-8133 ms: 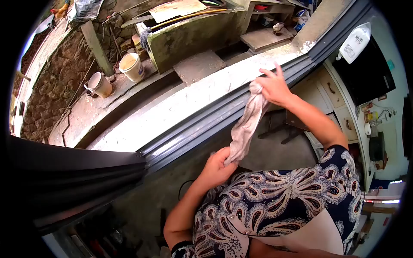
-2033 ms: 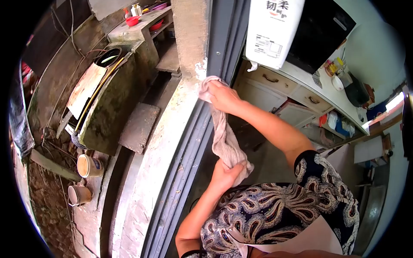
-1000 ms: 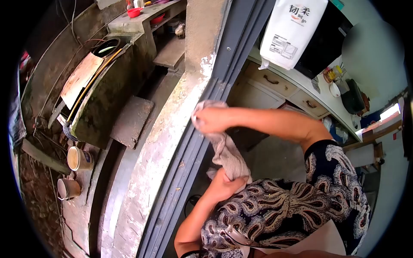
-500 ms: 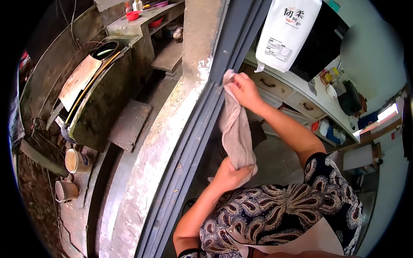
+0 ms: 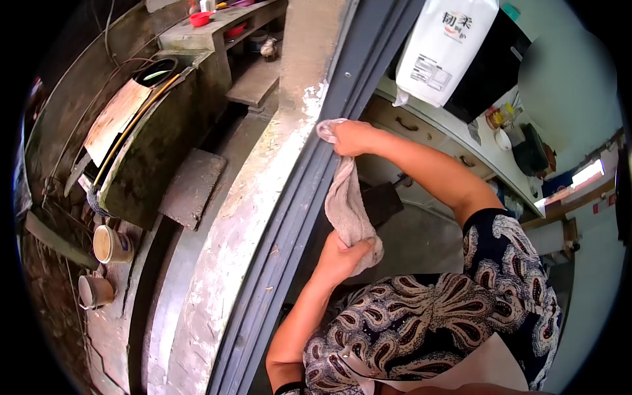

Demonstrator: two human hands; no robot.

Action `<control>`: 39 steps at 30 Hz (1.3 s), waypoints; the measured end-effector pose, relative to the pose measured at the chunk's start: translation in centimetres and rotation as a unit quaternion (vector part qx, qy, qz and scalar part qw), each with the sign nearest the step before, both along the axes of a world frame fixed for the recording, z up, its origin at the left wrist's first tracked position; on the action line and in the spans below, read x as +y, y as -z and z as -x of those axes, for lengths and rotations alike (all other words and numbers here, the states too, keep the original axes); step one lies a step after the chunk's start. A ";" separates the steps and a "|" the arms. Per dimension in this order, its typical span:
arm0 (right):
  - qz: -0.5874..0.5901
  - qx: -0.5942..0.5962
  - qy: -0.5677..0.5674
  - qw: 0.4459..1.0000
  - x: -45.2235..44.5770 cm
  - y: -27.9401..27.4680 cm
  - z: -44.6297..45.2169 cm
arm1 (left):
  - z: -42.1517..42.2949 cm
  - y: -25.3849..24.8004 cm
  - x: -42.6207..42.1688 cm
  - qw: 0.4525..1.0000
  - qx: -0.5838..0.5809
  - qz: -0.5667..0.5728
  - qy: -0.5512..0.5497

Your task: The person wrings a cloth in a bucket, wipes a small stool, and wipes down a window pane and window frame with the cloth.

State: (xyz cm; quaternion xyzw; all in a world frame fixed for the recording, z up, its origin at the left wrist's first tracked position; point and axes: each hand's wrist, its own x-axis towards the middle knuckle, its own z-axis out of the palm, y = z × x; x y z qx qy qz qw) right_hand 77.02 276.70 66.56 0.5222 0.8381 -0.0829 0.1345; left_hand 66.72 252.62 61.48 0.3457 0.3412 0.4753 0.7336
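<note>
A damp-looking, beige-pink cloth [image 5: 349,204] is stretched and bunched between my two hands over the grey metal frame [image 5: 293,217]. My right hand [image 5: 355,137] is closed round its upper end, with a loop of cloth sticking out past the fingers at the frame. Lower down, my left hand [image 5: 343,257] grips the other end, thumb on top, just in front of my patterned shirt. Some of the fingers of both hands are hidden by the cloth and the hands themselves.
Left of the frame lie a whitewashed sill [image 5: 243,204], a mossy concrete trough [image 5: 155,145] and two buckets [image 5: 112,244]. To the right, a white packet [image 5: 446,52] hangs near a counter with drawers [image 5: 405,123].
My right hand has moved down and left, bringing the cloth's upper end onto the frame. My left hand has shifted slightly up and left. The view has shifted a little.
</note>
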 end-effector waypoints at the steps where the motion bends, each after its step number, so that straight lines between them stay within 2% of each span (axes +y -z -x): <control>1: 0.000 0.009 -0.005 1.000 0.6 0.4 0.3 | 0.3 0.0 -0.1 1.000 -0.009 -0.005 -0.009; 2: 0.002 0.002 0.005 1.000 0.9 0.5 0.7 | 0.5 0.1 -0.4 1.000 -0.017 -0.008 -0.017; 5: 0.028 0.141 -0.010 0.990 0.8 0.8 0.5 | 1.4 -0.1 -1.5 1.000 -0.006 -0.011 -0.027; 6: 0.162 0.170 -0.033 0.972 0.0 0.6 1.1 | 1.5 -0.3 -1.9 1.000 0.002 -0.010 -0.025; 7: 0.103 0.275 -0.134 0.946 -1.1 3.1 0.3 | 1.5 -0.6 -2.2 1.000 -0.008 -0.011 -0.022; 9: 0.165 0.304 0.030 0.938 -3.4 0.9 1.0 | 1.3 -0.9 -2.6 1.000 -0.026 -0.011 -0.012; 11: 0.129 0.468 0.110 0.867 -2.7 0.4 0.2 | 1.3 -0.7 -2.6 0.998 -0.041 -0.039 0.006; 12: 0.035 0.450 0.016 0.892 -1.3 0.8 -0.7 | 1.2 -0.8 -2.6 0.998 -0.050 -0.043 0.008; 14: -0.050 0.189 -0.071 0.978 0.6 0.1 -1.9 | 0.8 -0.8 -2.2 0.998 -0.064 -0.016 0.008; 15: -0.075 0.042 -0.111 0.990 0.4 -0.7 -2.0 | 0.3 -0.6 -1.9 0.997 -0.070 -0.007 0.011; 18: -0.106 -0.023 -0.161 0.981 0.7 1.0 -1.4 | -0.4 -0.4 -1.7 0.997 -0.073 0.006 0.024; 21: -0.089 0.028 -0.215 0.972 -1.7 0.6 -0.5 | 0.0 -0.1 -3.3 0.996 -0.025 -0.028 0.082; 22: -0.062 0.007 -0.224 0.972 -2.9 0.7 0.2 | 0.0 -0.1 -3.8 0.995 -0.043 -0.042 0.080; 26: 0.006 0.206 -0.360 0.910 -9.0 3.4 3.0 | 1.3 -1.4 -5.2 0.992 -0.032 -0.083 0.087; 28: 0.050 0.284 -0.361 0.887 -12.4 3.2 4.7 | 2.0 -1.8 -5.8 0.992 0.013 -0.099 0.082; 29: 0.094 0.284 -0.355 0.885 -13.7 3.5 5.1 | 2.2 -2.1 -6.0 0.990 0.036 -0.109 0.079; 31: 0.196 0.381 -0.254 0.867 -15.0 3.1 5.4 | 2.4 -3.2 -6.4 0.993 0.039 -0.099 0.056; 32: 0.271 0.441 -0.142 0.844 -15.6 2.0 5.0 | 2.4 -3.6 -6.5 0.993 0.037 -0.098 0.048; 35: 0.136 0.510 -0.065 0.847 -14.6 1.2 1.1 | 2.5 -3.9 -6.3 0.991 0.045 -0.105 0.072; 37: 0.058 0.637 -0.033 0.768 -12.3 4.5 -2.5 | 2.1 -4.1 -5.8 0.992 0.025 -0.088 0.092; 39: -0.090 0.644 -0.022 0.760 -10.0 4.1 -5.1 | 0.9 -3.2 -4.9 0.992 0.029 -0.089 0.084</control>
